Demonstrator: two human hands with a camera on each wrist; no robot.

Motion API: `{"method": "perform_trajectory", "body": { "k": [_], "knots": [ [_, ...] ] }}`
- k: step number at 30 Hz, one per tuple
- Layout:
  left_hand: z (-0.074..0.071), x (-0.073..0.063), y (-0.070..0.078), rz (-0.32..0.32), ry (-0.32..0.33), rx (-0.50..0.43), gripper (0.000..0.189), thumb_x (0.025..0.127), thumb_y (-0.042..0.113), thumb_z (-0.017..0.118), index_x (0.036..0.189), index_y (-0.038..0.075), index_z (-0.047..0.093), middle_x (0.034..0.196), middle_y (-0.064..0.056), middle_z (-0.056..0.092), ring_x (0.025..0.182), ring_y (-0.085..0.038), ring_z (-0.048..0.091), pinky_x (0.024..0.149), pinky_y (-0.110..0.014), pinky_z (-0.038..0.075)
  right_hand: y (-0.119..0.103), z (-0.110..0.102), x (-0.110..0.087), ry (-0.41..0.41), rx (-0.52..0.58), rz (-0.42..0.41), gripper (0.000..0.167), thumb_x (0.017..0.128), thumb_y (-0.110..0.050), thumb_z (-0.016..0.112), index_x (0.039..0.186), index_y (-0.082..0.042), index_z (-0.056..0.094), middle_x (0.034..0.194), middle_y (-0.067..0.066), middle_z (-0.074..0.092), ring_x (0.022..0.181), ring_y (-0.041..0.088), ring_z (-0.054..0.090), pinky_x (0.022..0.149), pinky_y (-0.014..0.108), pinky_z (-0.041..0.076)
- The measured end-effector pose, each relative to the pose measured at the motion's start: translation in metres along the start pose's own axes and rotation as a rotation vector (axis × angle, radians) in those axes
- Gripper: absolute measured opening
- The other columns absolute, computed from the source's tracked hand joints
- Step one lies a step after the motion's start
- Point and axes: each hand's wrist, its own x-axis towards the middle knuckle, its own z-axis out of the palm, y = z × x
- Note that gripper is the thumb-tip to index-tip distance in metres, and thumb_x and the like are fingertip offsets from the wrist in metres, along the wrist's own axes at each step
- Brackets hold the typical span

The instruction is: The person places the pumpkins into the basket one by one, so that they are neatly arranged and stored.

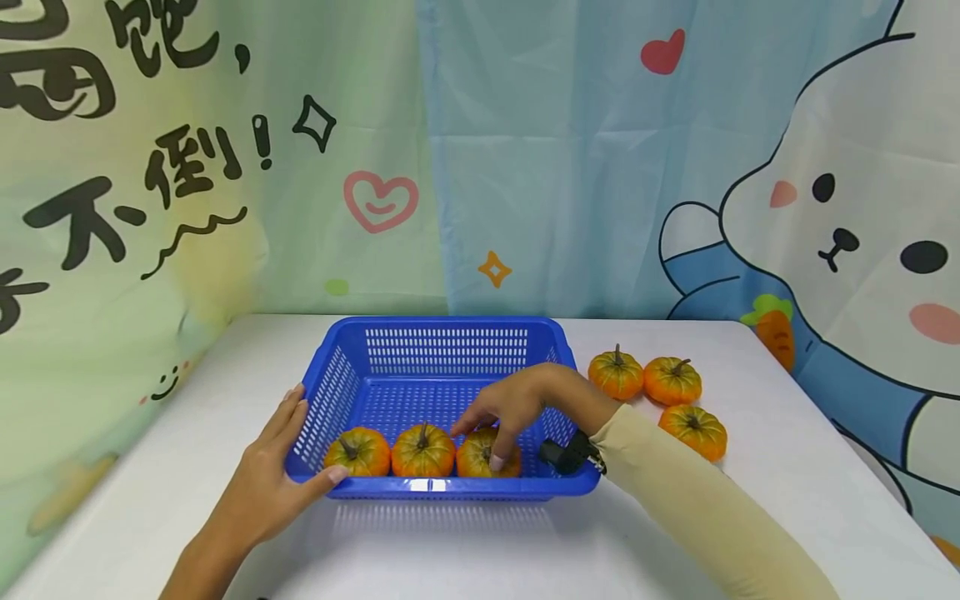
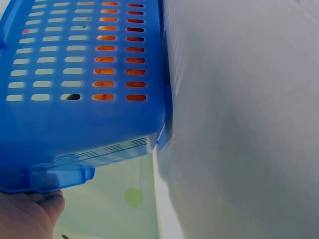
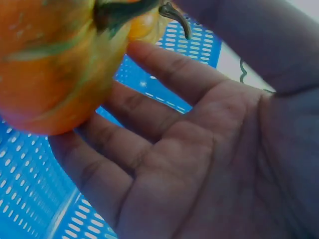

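Observation:
A blue plastic basket with slotted walls stands on the table, and three small orange-green pumpkins sit in a row along its near side. My right hand reaches into it and holds the rightmost pumpkin, thumb on the near side and fingers behind. In the right wrist view, the fingertips touch the side of that pumpkin. The left pumpkin and the middle pumpkin lie beside it. My left hand grips the basket's near-left corner, its thumb over the rim.
To the right of the basket, three more pumpkins form a loose cluster on the white table, close to my right forearm. A dark wrist device hangs under the right wrist. A printed curtain closes off the back.

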Motion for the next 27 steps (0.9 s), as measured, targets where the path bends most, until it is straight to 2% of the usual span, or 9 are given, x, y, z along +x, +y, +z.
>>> {"method": "perform_trajectory", "body": {
  "k": [5, 9, 14, 19, 23, 27],
  "knots": [
    [0.0, 0.001, 0.001, 0.014, 0.006, -0.01, 0.095, 0.08, 0.042, 0.076, 0.147, -0.008, 0.031, 0.159, -0.014, 0.019, 0.141, -0.043, 0.023, 0.102, -0.066, 0.031, -0.001, 0.0, -0.007, 0.04, 0.008, -0.048, 0.072, 0.087, -0.027, 0.074, 0.15, -0.017, 0.04, 0.15, 0.002, 0.041, 0.138, 0.022, 0.037, 0.111, 0.037, 0.032],
    [0.0, 0.001, 0.0, 0.018, 0.008, -0.014, 0.095, 0.079, 0.042, 0.076, 0.147, -0.008, 0.032, 0.159, -0.014, 0.02, 0.142, -0.042, 0.022, 0.102, -0.065, 0.031, -0.002, -0.002, -0.017, 0.111, 0.026, -0.106, 0.068, 0.089, -0.028, 0.071, 0.149, -0.013, 0.041, 0.15, 0.006, 0.042, 0.137, 0.021, 0.038, 0.11, 0.04, 0.034],
    [0.0, 0.0, 0.0, 0.022, 0.016, -0.019, 0.095, 0.079, 0.041, 0.077, 0.146, -0.009, 0.032, 0.159, -0.015, 0.02, 0.141, -0.042, 0.023, 0.103, -0.064, 0.03, -0.003, -0.004, -0.033, 0.208, 0.058, -0.169, 0.057, 0.096, -0.029, 0.061, 0.147, -0.01, 0.044, 0.147, 0.003, 0.046, 0.136, 0.022, 0.041, 0.11, 0.039, 0.034],
    [0.0, 0.0, 0.0, 0.026, 0.02, -0.022, 0.095, 0.079, 0.04, 0.077, 0.146, -0.009, 0.032, 0.159, -0.014, 0.02, 0.141, -0.042, 0.023, 0.104, -0.063, 0.029, -0.006, -0.003, -0.047, 0.306, 0.099, -0.187, 0.048, 0.099, -0.025, 0.057, 0.143, -0.008, 0.049, 0.143, 0.003, 0.05, 0.133, 0.018, 0.045, 0.108, 0.033, 0.036],
    [0.0, 0.0, 0.0, 0.024, 0.017, -0.022, 0.095, 0.079, 0.04, 0.077, 0.146, -0.01, 0.032, 0.159, -0.015, 0.02, 0.141, -0.042, 0.023, 0.105, -0.063, 0.029, -0.004, 0.002, -0.057, 0.393, 0.089, -0.197, 0.043, 0.099, -0.022, 0.055, 0.139, -0.009, 0.054, 0.139, 0.001, 0.054, 0.128, 0.016, 0.049, 0.105, 0.033, 0.039],
    [-0.001, 0.0, 0.0, 0.021, 0.01, -0.018, 0.095, 0.079, 0.041, 0.077, 0.147, -0.009, 0.031, 0.159, -0.014, 0.019, 0.142, -0.042, 0.023, 0.104, -0.064, 0.03, -0.001, 0.009, -0.069, 0.469, 0.126, -0.195, 0.04, 0.099, -0.021, 0.055, 0.137, -0.008, 0.057, 0.136, 0.0, 0.056, 0.126, 0.016, 0.052, 0.105, 0.036, 0.04]
  ]
}}
